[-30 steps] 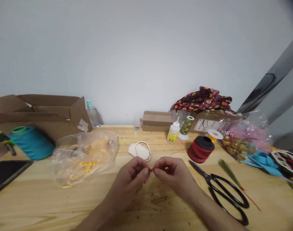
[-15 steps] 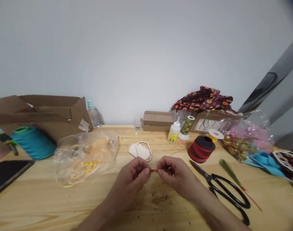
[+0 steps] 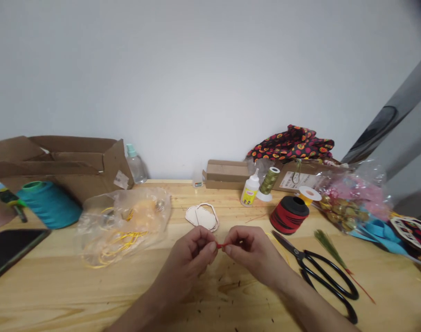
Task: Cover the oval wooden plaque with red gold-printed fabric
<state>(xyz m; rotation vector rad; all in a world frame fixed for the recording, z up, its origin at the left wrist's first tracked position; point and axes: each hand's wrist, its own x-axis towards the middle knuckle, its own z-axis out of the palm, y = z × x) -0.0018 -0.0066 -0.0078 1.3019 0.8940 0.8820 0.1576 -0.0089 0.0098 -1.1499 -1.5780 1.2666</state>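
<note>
Red cord-like piece [image 3: 219, 246]: one, small, held between your two hands, over the wooden surface [image 3: 75, 295].
Left hand [image 3: 189, 253]: your grip is together, thumb and fingertips clamped on one end of the piece. Right hand [image 3: 254, 253]: likewise pinched on the other end, a short red length showing between; exact form too small to tell. Step in hand, as judged: fine two-handed work on the piece, perhaps twisting or tightening. Next move seems to call for light, even tension from you, neither pinch slipping. Nearby stock: pale flat cut-outs [image 3: 202, 217], just beyond your fingers; black-handled scissors [image 3: 299, 255], right of your right hand; green tassel [image 3: 331, 250] with red tie, past the scissors; red-and-black spool [image 3: 288, 219], beyond the blades.
</note>
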